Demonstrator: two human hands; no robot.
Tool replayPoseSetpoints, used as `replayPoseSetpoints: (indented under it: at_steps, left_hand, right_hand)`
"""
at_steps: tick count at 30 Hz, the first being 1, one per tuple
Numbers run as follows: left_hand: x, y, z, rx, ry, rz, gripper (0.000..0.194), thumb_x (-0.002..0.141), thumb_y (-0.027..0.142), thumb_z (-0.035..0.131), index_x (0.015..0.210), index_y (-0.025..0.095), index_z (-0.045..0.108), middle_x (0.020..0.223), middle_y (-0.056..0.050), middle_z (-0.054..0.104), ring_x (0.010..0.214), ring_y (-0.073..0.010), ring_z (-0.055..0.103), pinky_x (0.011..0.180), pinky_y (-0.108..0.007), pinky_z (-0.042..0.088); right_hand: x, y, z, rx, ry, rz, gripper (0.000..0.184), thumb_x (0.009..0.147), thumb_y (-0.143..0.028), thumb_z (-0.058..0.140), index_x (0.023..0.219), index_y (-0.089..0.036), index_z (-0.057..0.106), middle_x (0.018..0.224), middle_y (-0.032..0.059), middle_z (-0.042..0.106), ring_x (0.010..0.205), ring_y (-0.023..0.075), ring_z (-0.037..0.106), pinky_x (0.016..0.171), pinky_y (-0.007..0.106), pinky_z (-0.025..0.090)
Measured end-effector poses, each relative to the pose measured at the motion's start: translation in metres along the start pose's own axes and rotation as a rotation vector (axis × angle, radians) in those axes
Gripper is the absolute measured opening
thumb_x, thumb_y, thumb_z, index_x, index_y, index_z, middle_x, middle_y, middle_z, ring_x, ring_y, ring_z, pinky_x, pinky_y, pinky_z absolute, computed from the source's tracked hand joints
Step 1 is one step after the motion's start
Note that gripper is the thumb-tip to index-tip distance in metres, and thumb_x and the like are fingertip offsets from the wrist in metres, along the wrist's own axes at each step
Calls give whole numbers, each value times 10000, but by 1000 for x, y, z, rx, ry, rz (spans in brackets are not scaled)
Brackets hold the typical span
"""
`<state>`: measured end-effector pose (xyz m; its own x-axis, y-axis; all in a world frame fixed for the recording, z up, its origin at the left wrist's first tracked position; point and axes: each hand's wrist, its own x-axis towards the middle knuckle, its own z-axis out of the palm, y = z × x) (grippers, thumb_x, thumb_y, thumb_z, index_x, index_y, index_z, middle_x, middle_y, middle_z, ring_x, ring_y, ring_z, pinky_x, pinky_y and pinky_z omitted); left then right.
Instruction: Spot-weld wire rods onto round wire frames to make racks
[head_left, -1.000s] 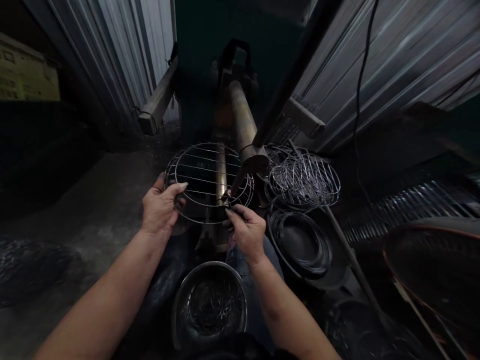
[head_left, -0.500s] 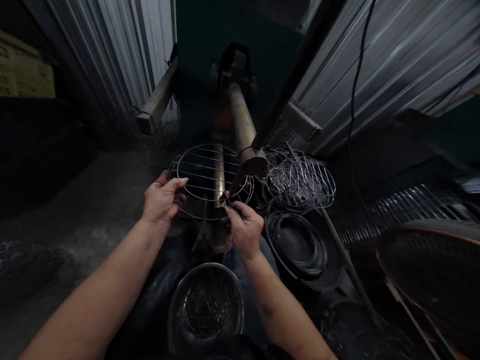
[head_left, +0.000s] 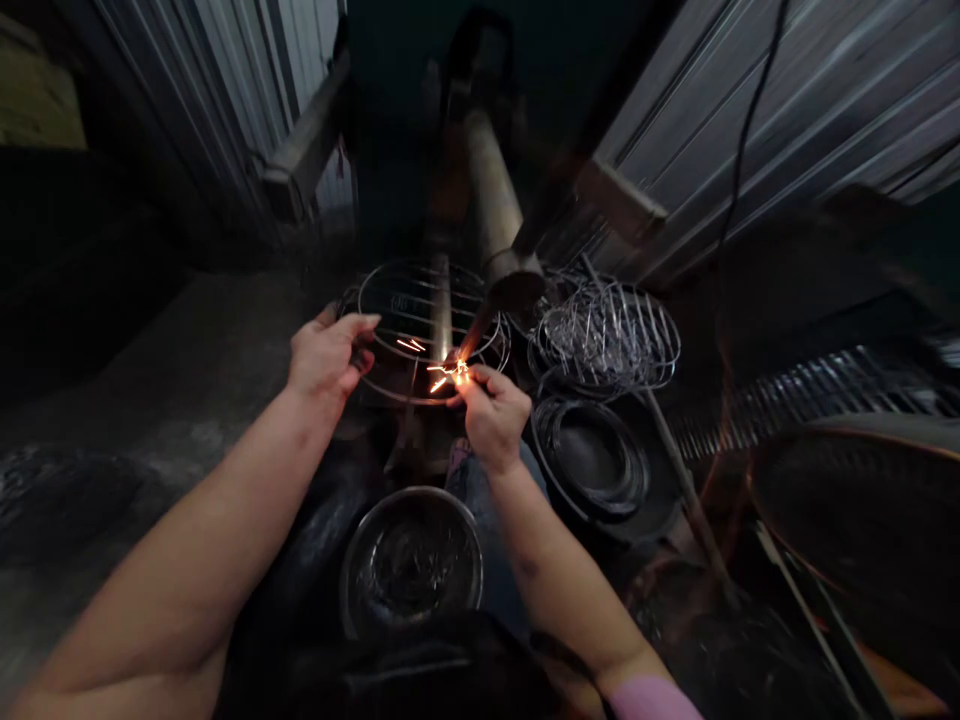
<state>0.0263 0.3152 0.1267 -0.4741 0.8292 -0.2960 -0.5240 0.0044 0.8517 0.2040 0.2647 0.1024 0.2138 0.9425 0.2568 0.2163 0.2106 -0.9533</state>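
My hands hold a round wire rack (head_left: 429,288) of parallel rods inside wire hoops, tilted over a lower welding arm (head_left: 441,305). My left hand (head_left: 328,355) grips its left rim. My right hand (head_left: 491,415) pinches the near edge, right beside the pointed electrode of a spot welder's upper arm (head_left: 510,290). Bright sparks (head_left: 454,375) fly from that contact point. Anything small between my right fingers is hidden by the glare.
A steel bowl of short wires (head_left: 411,560) sits near my lap. Stacked wire racks (head_left: 604,340) and coiled wire rings (head_left: 589,460) lie to the right. A large dark round pan (head_left: 855,510) stands far right, before a corrugated metal wall (head_left: 750,120).
Sparks now burst at the electrode tip, where none showed earlier. My hands and the rack have shifted slightly, and the whole scene sits higher in view.
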Motion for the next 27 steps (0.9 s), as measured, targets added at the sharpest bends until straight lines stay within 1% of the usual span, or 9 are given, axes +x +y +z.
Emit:
replayPoseSetpoints:
  at_steps: [4,7,8,9,10,13,16,20,27]
  left_hand:
    - [6,-6,0,15,-57,-14,444,461,147,808,736,212,466,621,34,528,583,-122,508,463,-226,308]
    - [8,-9,0,9,-77,-25,503,455,164,852,734,216,437,620,37,503,625,-121,499,498,-232,291]
    - [8,-9,0,14,-81,-27,511,455,171,861,736,218,437,619,36,498,628,-124,501,501,-234,293]
    - [7,-9,0,21,-85,-31,512,457,177,865,739,220,440,619,34,498,625,-128,507,499,-235,297]
    - [7,-9,0,26,-87,-32,505,463,182,864,742,221,445,620,31,499,617,-132,514,490,-235,302]
    - [6,-8,1,13,-81,-22,441,498,172,825,743,220,461,618,27,508,568,-132,520,447,-221,297]
    - [7,-8,1,-8,-50,-20,388,517,122,771,740,210,466,625,23,514,553,-130,528,437,-208,298]
    - [8,-9,2,-17,-21,-24,361,518,82,735,754,192,486,653,13,527,580,-139,552,463,-206,337]
    - [8,-7,2,-25,0,-33,371,497,88,747,752,189,498,639,13,532,535,-128,536,443,-208,350]
  right_hand:
    - [0,-2,-6,6,-18,-15,160,810,-320,616,812,-170,673,617,-30,604,528,123,584,512,235,476]
    - [-22,2,-18,-164,0,-194,186,844,-287,593,978,-186,672,854,27,662,744,157,629,698,295,526]
    - [-36,4,-22,-263,-41,-252,191,857,-272,576,1003,-192,672,912,43,664,823,171,627,765,314,521]
    - [-53,8,-26,-380,-122,-291,188,866,-255,559,999,-194,678,943,56,663,886,186,618,814,327,508]
    - [-72,12,-30,-510,-274,-303,175,873,-234,537,944,-193,692,919,62,663,899,195,611,826,330,500]
    - [-126,30,-32,-933,-851,-178,153,800,-197,567,798,-171,717,845,88,657,843,224,603,746,330,492]
    - [-156,47,-25,-1153,-1093,-66,205,736,-211,592,854,-116,732,953,156,650,948,291,579,754,373,480]
    - [-156,55,-20,-1163,-1153,-18,257,746,-193,551,897,-86,729,960,178,647,970,303,570,779,396,460]
    - [-139,40,-34,-1036,-1070,58,225,766,-161,521,860,-155,726,999,115,665,971,250,589,816,333,451]
